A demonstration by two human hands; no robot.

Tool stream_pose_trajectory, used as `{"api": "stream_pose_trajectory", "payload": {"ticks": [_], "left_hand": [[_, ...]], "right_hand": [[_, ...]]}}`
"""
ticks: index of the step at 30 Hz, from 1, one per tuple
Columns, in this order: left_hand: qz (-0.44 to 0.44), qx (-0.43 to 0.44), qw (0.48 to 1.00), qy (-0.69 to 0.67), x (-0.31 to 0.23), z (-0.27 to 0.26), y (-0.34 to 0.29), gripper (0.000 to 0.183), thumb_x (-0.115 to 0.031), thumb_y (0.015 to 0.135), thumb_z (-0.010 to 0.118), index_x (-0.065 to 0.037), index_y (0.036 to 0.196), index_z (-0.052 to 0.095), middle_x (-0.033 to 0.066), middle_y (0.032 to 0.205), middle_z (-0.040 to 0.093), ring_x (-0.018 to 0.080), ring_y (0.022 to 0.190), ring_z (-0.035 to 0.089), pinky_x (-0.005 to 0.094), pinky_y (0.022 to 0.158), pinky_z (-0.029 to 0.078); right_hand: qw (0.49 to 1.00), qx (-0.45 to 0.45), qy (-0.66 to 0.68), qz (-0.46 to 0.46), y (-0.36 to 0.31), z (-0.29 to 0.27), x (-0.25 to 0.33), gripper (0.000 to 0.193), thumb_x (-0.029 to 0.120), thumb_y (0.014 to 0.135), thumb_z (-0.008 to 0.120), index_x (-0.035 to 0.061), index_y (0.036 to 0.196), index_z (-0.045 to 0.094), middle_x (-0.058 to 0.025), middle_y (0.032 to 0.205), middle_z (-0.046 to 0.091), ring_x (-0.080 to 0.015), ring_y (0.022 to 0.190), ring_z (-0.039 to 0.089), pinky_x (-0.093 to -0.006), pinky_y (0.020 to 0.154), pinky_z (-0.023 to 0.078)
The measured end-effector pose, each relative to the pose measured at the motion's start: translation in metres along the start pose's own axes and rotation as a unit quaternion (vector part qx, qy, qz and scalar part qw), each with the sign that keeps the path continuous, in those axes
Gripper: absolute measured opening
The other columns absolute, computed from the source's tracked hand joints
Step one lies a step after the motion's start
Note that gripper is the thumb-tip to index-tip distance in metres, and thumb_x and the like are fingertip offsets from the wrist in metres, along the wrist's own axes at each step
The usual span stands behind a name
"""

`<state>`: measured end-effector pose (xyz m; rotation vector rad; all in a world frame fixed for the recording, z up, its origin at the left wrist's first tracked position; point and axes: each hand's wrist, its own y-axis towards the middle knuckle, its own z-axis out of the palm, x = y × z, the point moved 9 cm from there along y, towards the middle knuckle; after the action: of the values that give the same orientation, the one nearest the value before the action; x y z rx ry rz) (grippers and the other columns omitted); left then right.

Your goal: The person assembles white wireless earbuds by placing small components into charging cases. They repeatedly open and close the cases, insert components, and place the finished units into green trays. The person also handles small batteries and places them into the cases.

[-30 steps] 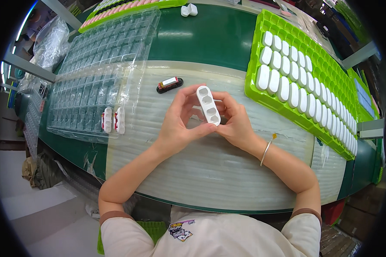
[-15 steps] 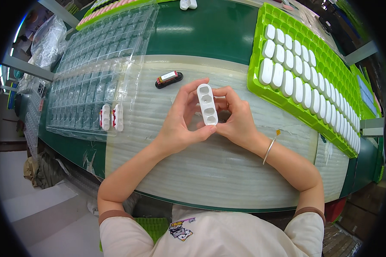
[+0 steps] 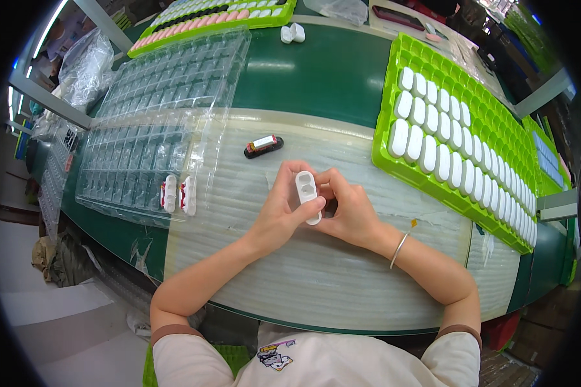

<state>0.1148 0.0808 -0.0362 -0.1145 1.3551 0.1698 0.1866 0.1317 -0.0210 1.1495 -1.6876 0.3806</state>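
A long, rounded white earbud-case insert (image 3: 305,186) with round hollows is held upright between my two hands over the middle of the mat. My left hand (image 3: 279,216) is closed on its left side, with the thumb across its lower hollows. From the right, my right hand (image 3: 354,214) grips the insert with curled fingers, partly hidden behind it. Beyond my hands lies a black oval shell (image 3: 255,154) with a small white-topped red and gold electronic part (image 3: 264,142) on it.
To the left, a clear plastic tray (image 3: 129,155) holds two white inserts (image 3: 188,196) with red parts. A green tray (image 3: 384,138) on the right carries rows of white cases (image 3: 428,153). Farther back sit an open white case (image 3: 292,33) and another green tray (image 3: 284,19) with coloured pieces.
Both hands and the insert sit lower in the view, which has itself shifted upward. My left thumb has moved up onto the insert's face, covering its lower hollows.
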Motion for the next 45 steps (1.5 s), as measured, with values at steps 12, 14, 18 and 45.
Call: {"api": "stream_pose_trajectory", "payload": {"ticks": [12, 14, 18, 45], "left_hand": [[0.123, -0.106, 0.947, 0.278, -0.022, -0.023, 0.002, 0.027, -0.017, 0.086, 0.058, -0.006, 0.111, 0.054, 0.0088, 0.087, 0.056, 0.0183, 0.069, 0.054, 0.0287, 0.065, 0.045], [0.113, -0.104, 0.948, 0.279, -0.023, -0.020, 0.000, 0.030, -0.015, 0.081, 0.065, -0.006, 0.109, 0.055, 0.0070, 0.083, 0.056, 0.0169, 0.069, 0.054, 0.0293, 0.065, 0.046], [0.202, -0.060, 0.903, 0.375, -0.028, 0.000, 0.002, 0.037, -0.014, 0.073, 0.072, -0.007, 0.106, 0.056, 0.0068, 0.083, 0.057, 0.0201, 0.071, 0.057, 0.0324, 0.064, 0.048], [-0.008, -0.003, 0.986, -0.168, -0.025, -0.021, 0.006, 0.028, -0.008, 0.089, 0.052, -0.010, 0.113, 0.037, 0.0098, 0.107, 0.053, 0.0127, 0.090, 0.053, 0.0283, 0.076, 0.045]], "right_hand": [[0.998, -0.018, -0.039, -0.036, 0.119, -0.055, 0.011, 0.031, 0.001, 0.082, 0.055, 0.0068, 0.112, 0.052, -0.0141, 0.110, 0.056, -0.0225, 0.093, 0.061, -0.0335, 0.079, 0.051], [0.975, 0.054, -0.210, -0.051, 0.191, -0.060, -0.005, 0.036, -0.004, 0.078, 0.046, 0.0090, 0.110, 0.055, -0.0188, 0.116, 0.053, -0.0304, 0.101, 0.057, -0.0375, 0.091, 0.045], [0.919, 0.093, -0.382, -0.025, 0.308, -0.095, -0.116, 0.059, -0.008, 0.071, 0.050, 0.0155, 0.125, 0.050, -0.0201, 0.132, 0.044, -0.0338, 0.127, 0.037, -0.0385, 0.106, 0.031], [0.990, 0.020, -0.037, 0.137, 0.054, -0.068, -0.013, 0.022, 0.017, 0.081, 0.069, 0.0044, 0.093, 0.055, -0.0034, 0.071, 0.060, -0.0073, 0.058, 0.051, -0.0236, 0.053, 0.041]]}}
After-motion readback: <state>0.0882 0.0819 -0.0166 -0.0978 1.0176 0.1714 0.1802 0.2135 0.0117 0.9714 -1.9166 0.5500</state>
